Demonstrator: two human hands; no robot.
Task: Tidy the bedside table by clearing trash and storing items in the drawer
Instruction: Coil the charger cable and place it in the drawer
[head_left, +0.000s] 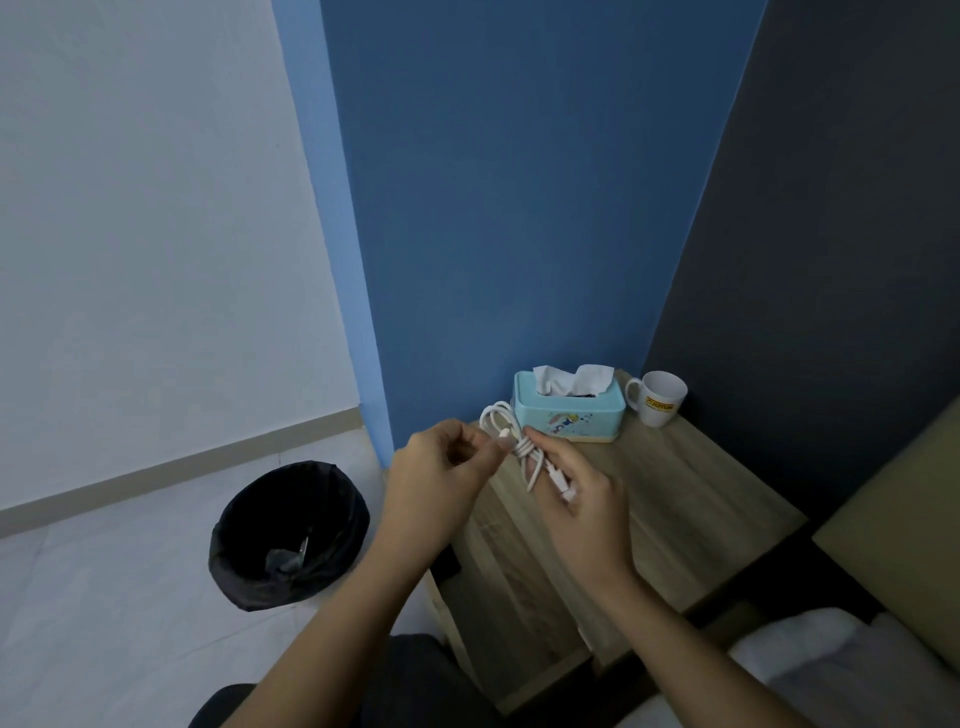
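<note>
From the head camera, both hands are raised over the wooden bench (675, 499), working a white cable (519, 441) coiled into loops. The left hand (441, 467) pinches the cable near its wrapped middle, fingers curled narrow around it. The right hand (582, 499) grips the bundle's lower part, with the cable's plug ends poking out between its fingers. The cable is held in the air just in front of the teal tissue box (569, 408), which stands at the back of the bench against the blue wall. A white mug (660, 397) stands just right of the tissue box. Well left of the tissue box, down on the floor, stands a black-lined trash bin (288, 535) with some scraps inside.
</note>
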